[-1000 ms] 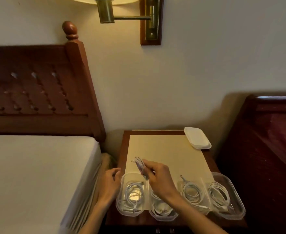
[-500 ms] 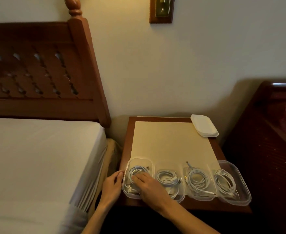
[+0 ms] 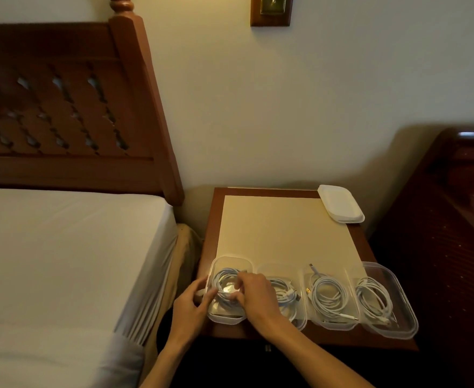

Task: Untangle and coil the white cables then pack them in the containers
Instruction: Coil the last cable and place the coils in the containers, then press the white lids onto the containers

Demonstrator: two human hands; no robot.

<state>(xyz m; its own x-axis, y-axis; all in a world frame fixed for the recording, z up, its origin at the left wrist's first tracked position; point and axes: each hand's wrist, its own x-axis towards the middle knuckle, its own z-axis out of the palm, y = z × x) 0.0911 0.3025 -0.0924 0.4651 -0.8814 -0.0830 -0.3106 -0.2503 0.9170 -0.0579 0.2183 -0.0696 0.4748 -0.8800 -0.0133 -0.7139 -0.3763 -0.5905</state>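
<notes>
While left hand [image 3: 192, 306] steadies leftmost container [image 3: 224, 317]; right hand [image 3: 255, 296] presses cable [image 3: 224, 278].

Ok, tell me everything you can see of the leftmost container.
The leftmost container is a clear, shallow plastic tub with rounded corners and no lid, standing upright at the near left corner of the nightstand, first in a row of four. A coiled white cable lies inside. The left hand holds its left wall; the right hand reaches in, fingers on the coil.

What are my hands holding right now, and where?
The right hand pinches the coiled white cable at its loops inside the leftmost container; the left hand grips that container's left wall.
</notes>
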